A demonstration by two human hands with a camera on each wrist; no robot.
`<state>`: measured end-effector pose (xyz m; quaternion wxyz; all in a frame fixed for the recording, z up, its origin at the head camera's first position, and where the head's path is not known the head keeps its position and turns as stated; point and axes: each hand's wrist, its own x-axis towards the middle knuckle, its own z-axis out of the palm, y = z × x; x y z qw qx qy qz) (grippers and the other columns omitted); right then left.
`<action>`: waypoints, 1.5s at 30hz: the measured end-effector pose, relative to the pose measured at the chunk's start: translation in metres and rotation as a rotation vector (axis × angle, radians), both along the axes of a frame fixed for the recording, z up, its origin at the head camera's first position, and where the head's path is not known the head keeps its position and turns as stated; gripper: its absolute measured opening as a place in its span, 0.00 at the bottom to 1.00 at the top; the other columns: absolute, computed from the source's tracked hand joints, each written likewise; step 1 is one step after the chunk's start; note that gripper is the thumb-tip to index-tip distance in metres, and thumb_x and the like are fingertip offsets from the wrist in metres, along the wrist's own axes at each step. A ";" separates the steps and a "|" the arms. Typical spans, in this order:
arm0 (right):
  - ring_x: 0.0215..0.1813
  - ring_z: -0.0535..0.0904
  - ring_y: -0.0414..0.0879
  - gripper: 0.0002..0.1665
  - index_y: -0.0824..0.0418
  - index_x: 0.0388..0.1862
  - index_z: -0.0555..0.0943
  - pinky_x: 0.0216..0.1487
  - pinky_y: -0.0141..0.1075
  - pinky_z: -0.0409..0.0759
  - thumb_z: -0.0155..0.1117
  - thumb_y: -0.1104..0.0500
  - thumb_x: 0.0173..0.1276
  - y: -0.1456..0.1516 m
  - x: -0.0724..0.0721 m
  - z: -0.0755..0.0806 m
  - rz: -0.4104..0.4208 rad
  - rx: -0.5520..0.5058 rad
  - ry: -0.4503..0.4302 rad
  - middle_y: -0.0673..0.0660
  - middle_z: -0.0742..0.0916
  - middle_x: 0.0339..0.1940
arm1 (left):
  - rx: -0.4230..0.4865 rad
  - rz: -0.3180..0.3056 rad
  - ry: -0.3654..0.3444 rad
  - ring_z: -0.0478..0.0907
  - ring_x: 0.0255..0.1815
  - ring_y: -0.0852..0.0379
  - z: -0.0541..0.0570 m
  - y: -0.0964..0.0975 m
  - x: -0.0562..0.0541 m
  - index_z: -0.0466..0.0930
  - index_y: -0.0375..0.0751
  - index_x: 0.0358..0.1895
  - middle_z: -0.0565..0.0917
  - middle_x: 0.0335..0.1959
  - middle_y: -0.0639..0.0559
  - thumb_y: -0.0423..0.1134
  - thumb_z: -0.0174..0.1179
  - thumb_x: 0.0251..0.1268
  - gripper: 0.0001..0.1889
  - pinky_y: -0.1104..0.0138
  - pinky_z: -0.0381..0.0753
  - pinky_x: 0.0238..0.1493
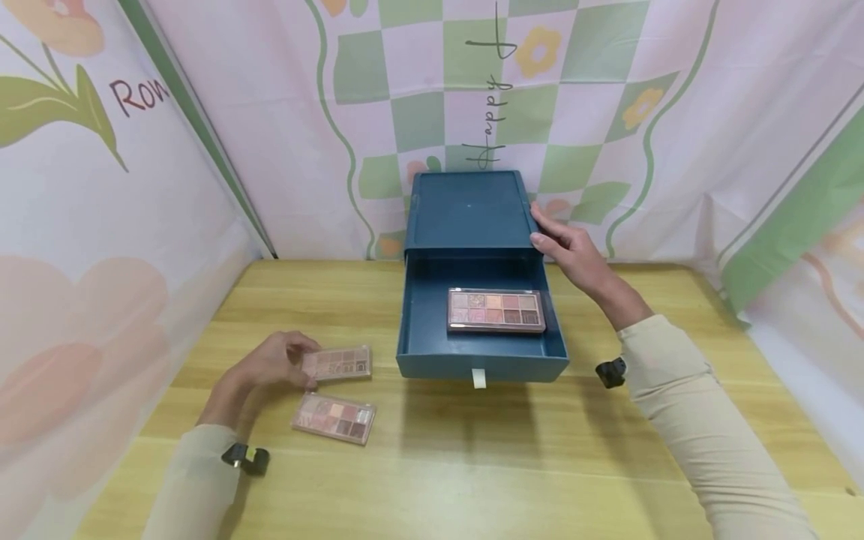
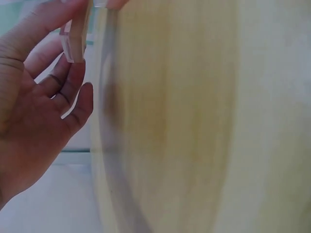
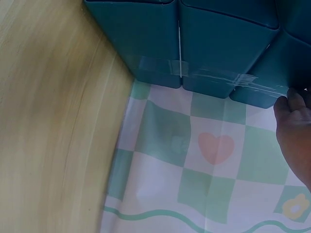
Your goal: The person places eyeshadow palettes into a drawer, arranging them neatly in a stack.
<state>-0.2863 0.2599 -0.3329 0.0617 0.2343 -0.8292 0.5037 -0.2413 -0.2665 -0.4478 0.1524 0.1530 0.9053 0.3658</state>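
My left hand [image 1: 270, 361] pinches an eyeshadow palette [image 1: 346, 364] by its left end, just above the table. In the left wrist view its clear edge [image 2: 74, 41] shows between thumb and fingers. A second eyeshadow palette [image 1: 335, 420] lies in front of it on the wood. Inside the pulled-out drawer [image 1: 432, 367] of a dark blue cabinet [image 1: 469, 206] is a third eyeshadow palette [image 1: 496, 310], towards the right. My right hand [image 1: 574, 255] rests on the cabinet's right side near the top, fingers extended; the right wrist view shows only part of this hand [image 3: 295, 128].
A white pull tab [image 1: 478, 378] sticks out from the drawer front. Stacked blue units [image 3: 136, 43] joined by clear tape appear in the right wrist view. Behind the wooden table [image 1: 466, 480] hangs a green-and-white checked curtain [image 1: 418, 75]; printed cloth [image 1: 81, 225] also covers the left side.
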 end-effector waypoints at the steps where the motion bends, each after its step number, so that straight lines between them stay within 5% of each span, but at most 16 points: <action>1: 0.86 0.48 0.56 0.34 0.61 0.81 0.55 0.66 0.08 0.60 0.49 0.57 0.82 0.000 0.000 0.000 0.000 0.000 0.000 0.61 0.56 0.85 | -0.002 0.004 0.004 0.77 0.57 0.44 0.001 0.000 0.000 0.83 0.40 0.54 0.83 0.55 0.41 0.40 0.82 0.39 0.32 0.43 0.74 0.66; 7: 0.86 0.48 0.56 0.34 0.61 0.81 0.55 0.65 0.08 0.60 0.49 0.56 0.82 0.001 0.000 0.001 -0.007 0.009 -0.009 0.61 0.56 0.85 | 0.026 -0.009 0.074 0.78 0.52 0.50 0.013 -0.004 0.002 0.83 0.37 0.54 0.85 0.52 0.42 0.38 0.80 0.38 0.32 0.52 0.78 0.62; 16: 0.86 0.48 0.55 0.34 0.60 0.82 0.55 0.65 0.08 0.60 0.49 0.55 0.82 0.000 0.001 0.003 -0.010 0.018 -0.027 0.59 0.56 0.85 | 0.072 -0.002 0.131 0.77 0.56 0.45 0.040 -0.009 0.007 0.83 0.37 0.54 0.85 0.53 0.40 0.39 0.80 0.42 0.30 0.41 0.76 0.63; 22: 0.87 0.46 0.54 0.34 0.58 0.82 0.53 0.65 0.08 0.60 0.48 0.54 0.83 0.000 0.001 0.004 0.010 0.026 -0.045 0.56 0.54 0.86 | 0.126 -0.025 0.185 0.77 0.52 0.50 0.061 -0.005 0.009 0.83 0.36 0.54 0.85 0.49 0.43 0.36 0.79 0.43 0.29 0.48 0.74 0.61; 32: 0.87 0.45 0.55 0.35 0.58 0.82 0.52 0.65 0.08 0.59 0.48 0.55 0.82 0.001 0.001 0.003 0.020 0.029 -0.047 0.57 0.53 0.86 | 0.230 -0.119 0.364 0.78 0.44 0.66 0.096 0.010 0.010 0.86 0.34 0.47 0.85 0.42 0.60 0.29 0.79 0.39 0.24 0.72 0.77 0.52; 45: 0.86 0.46 0.56 0.34 0.60 0.82 0.53 0.65 0.08 0.60 0.49 0.55 0.82 0.000 0.000 0.004 0.014 0.026 -0.035 0.61 0.54 0.85 | 0.216 -0.212 0.437 0.80 0.44 0.65 0.134 0.047 0.013 0.87 0.40 0.45 0.86 0.40 0.52 0.33 0.79 0.40 0.22 0.70 0.76 0.57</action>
